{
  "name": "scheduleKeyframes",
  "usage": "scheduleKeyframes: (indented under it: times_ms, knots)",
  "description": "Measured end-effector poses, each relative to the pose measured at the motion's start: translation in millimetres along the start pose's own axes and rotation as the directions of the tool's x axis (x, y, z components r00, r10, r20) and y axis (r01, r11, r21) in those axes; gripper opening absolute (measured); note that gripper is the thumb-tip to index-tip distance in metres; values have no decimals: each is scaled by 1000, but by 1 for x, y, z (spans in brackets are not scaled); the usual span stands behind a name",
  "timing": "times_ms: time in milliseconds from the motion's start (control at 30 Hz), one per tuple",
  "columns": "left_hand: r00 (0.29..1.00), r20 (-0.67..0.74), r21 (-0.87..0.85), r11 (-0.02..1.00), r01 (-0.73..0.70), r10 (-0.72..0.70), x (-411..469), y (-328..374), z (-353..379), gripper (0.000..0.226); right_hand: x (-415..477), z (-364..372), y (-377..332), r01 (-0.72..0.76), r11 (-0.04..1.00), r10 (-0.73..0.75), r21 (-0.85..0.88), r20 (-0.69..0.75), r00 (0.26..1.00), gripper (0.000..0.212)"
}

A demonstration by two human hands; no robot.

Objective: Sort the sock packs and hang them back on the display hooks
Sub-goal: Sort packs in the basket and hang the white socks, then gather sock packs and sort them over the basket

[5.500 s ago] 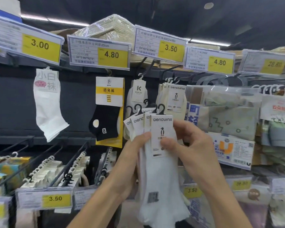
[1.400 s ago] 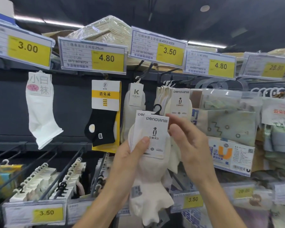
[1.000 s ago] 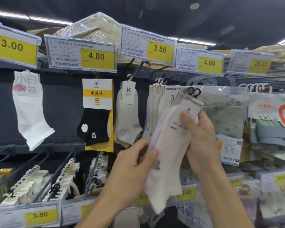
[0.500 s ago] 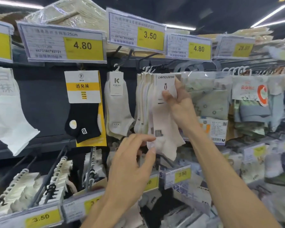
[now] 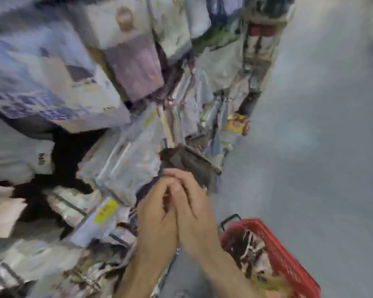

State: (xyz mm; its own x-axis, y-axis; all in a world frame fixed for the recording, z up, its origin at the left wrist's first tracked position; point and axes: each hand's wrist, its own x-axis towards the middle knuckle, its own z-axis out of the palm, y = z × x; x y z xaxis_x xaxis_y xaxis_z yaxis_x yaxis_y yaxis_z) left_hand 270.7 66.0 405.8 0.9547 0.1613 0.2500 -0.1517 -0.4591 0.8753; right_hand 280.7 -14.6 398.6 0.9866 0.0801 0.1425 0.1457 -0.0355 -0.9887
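Blur everywhere — left hand (image 5: 157, 216) pressed against right hand (image 5: 194, 211), grip unreadable — red basket (image 5: 289, 261) just beside.

Heavy motion blur and blocky smearing swamp the packs (image 5: 121, 164) from 8 to 1 o'clock. Soft, even light falls palest on the floor (image 5: 310, 136) at 3 o'clock; edges streak most.

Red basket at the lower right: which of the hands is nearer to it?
Right. The right hand is just left of the red basket; the left hand is pressed against its far side, farther from the basket.
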Motion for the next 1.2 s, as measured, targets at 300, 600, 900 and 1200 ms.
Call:
scheduleKeyframes:
  times_ms: [300, 600, 900, 1200]
  knots:
    - [513, 663, 397, 837, 377, -545, -155, -199, 224, 26, -164, -146, 295, -707, 629, 711, -322, -128, 691, 18]
    - [341, 787, 503, 855, 126, -513, -257, -334, 406, 9, -290, -221, 518, -968, 250, 886, -12, -399, 234, 16]
    - [237, 892, 448, 678, -583, -386, -332, -460, 554, 71, -334, -257, 692, -834, 66, 932, 547, -332, -144, 31]
    - [116, 876, 423, 631, -650, -468, -336, -473, 583, 55, -321, -261, 685, -756, 116, 922, 644, -352, -159, 18]
